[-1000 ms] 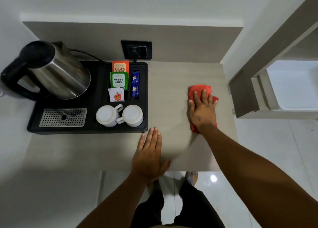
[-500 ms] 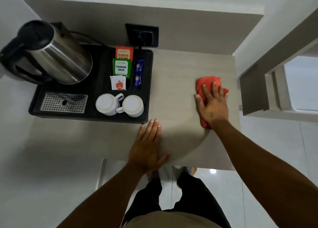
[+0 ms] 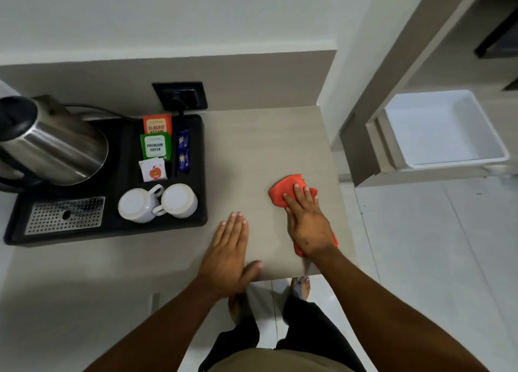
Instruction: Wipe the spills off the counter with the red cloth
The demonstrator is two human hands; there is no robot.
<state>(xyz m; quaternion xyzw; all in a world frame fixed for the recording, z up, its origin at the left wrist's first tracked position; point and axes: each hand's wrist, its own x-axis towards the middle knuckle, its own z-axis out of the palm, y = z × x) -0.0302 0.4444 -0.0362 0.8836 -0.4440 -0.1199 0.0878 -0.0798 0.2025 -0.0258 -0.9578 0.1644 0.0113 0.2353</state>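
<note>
Red cloth (image 3: 290, 190) now pulled back toward the near right part of the worktop (image 3: 260, 147), no longer as close to the right edge as half a second ago. Pressed flat under the right hand (image 3: 308, 225), fingers (image 3: 298, 196) spread and extended over it, palm down rather than curled in a grip; cloth bunched ahead of the fingertips, with a corner showing behind the wrist. Left hand (image 3: 228, 248) laid flat on the worktop just beside, fingers together and open, holding nothing, in much the same spot as before, thumb at the front edge.

Judged from this: a wiping stroke under way, drawn toward the body and slightly inward. No spill visible on the pale surface, so cannot tell how much is left to clean; middle and back of the worktop likely still to cover.

To the left, a black tray (image 3: 112, 232) carrying a steel kettle (image 3: 56, 147), two upturned white cups (image 3: 157, 203), tea packets (image 3: 155, 146) and a perforated drip grate (image 3: 66, 214). Wall socket (image 3: 179, 95) behind it, cord plugged in. Tray edge the only real limit to a leftward sweep; bracing left hand also in the path toward the front. White bin (image 3: 448, 130) to the right, off the worktop, well apart.
</note>
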